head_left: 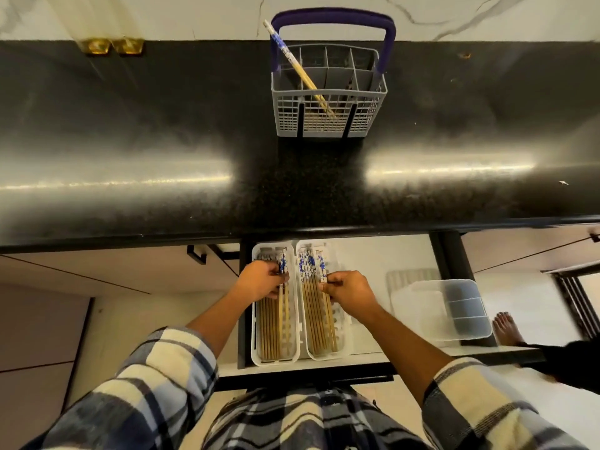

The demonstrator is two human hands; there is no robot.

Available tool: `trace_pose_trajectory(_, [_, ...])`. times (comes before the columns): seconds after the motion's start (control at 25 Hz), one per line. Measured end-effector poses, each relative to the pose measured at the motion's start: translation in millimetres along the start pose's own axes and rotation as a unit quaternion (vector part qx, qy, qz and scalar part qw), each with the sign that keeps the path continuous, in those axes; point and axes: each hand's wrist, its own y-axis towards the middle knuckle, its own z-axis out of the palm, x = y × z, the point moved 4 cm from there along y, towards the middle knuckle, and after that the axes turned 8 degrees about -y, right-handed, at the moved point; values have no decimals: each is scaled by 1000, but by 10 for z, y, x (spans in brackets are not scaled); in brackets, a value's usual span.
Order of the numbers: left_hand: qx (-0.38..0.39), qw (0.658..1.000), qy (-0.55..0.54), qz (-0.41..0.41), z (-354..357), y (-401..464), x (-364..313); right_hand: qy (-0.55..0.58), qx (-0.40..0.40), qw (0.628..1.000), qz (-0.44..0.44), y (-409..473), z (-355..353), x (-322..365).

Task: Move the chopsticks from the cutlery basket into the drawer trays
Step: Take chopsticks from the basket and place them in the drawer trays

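A grey cutlery basket [329, 105] with a purple handle stands on the black counter. One chopstick [300, 71] with a blue-and-white top leans in its left front compartment. Below the counter edge, an open drawer holds two white trays side by side. The left tray [293, 319] and the right tray [342, 349] each hold several bamboo chopsticks with patterned tops. My left hand [261, 280] is over the left tray, fingers closed on chopsticks there. My right hand [349, 289] pinches a chopstick at the right edge of the right tray's row.
A clear plastic container [422, 313] with a grey divided insert sits at the right of the drawer, beside a white slotted piece. Two amber glass objects [112, 46] stand at the counter's back left. A bare foot [506, 328] shows on the floor at right.
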Motion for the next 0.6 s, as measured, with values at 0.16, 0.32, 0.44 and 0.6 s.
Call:
trace_pose_trajectory(0.16, [-7,999,22,-45,75,101,21,-130,-40,991,5,114,66,158])
trace_pose_trajectory(0.32, [-51,993,64,-88,124,212,69,-203,-81,975,43,161,221,260])
trace_pose_trajectory(0.44, [-80,980,156,-99,129,328,104,-226,-86,968,67,209,277,280])
trace_pose_trajectory(0.6, [-95,965,206,-132,182,343,40,-271,-65,956,89,260,295,323])
